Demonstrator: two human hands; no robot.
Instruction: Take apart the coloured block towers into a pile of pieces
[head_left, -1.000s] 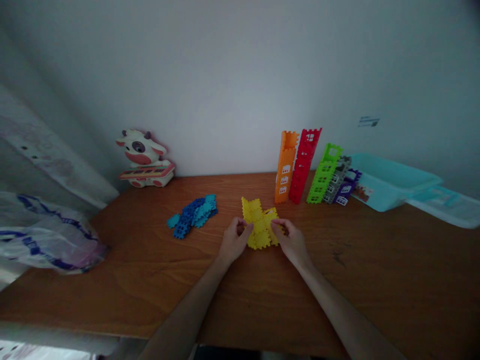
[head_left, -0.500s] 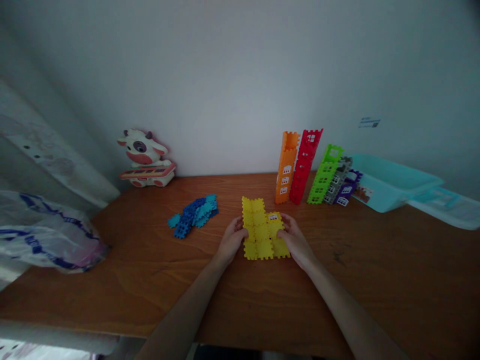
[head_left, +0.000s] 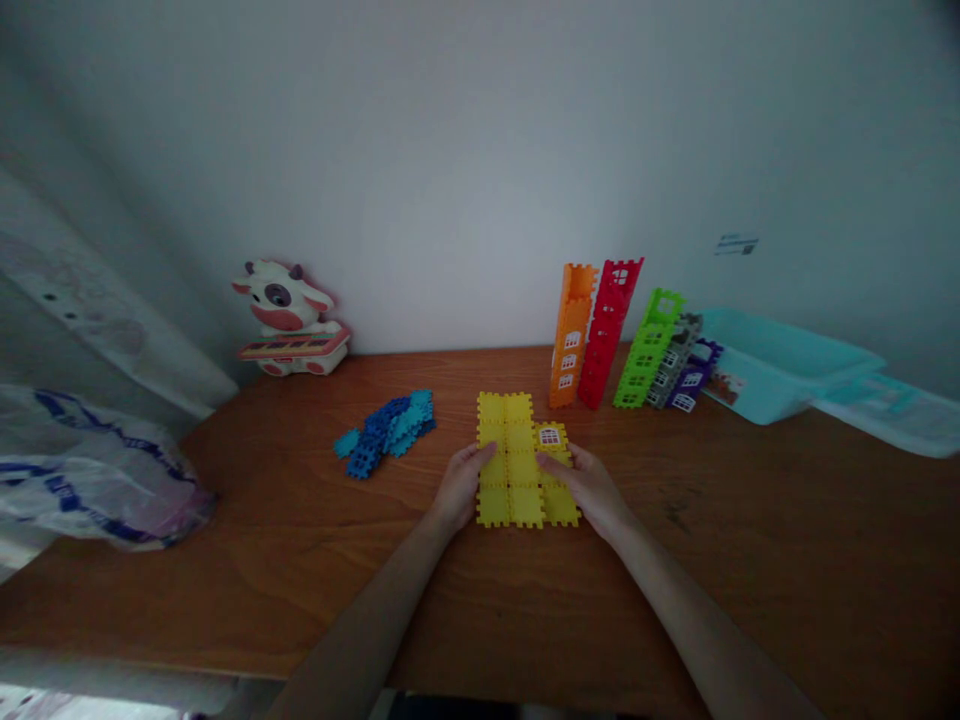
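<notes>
Between my hands is a panel of joined yellow building tiles point(head_left: 522, 465) with notched edges, its right column shorter than the other two. A white window shows in the top tile of that short column. My left hand point(head_left: 459, 485) grips the panel's left edge, thumb on the front and fingers hidden behind. On the other side, my right hand point(head_left: 589, 485) is closed on the right edge, its thumb laid across the front towards the middle column. Whether the panel's lower edge touches the table, I cannot tell.
Left of the panel lies a pile of blue tiles point(head_left: 386, 432). Behind stand an orange tower point(head_left: 568, 345), a red tower point(head_left: 609, 335), and green point(head_left: 646, 355), grey point(head_left: 673, 365) and purple point(head_left: 694, 380) ones. A turquoise bin point(head_left: 780, 365), cow toy point(head_left: 289, 315) and plastic bag point(head_left: 97, 470) flank them.
The left column has swung out flatter, so the panel looks wider. My left hand has shifted slightly left, and my right thumb has slid inward across the front.
</notes>
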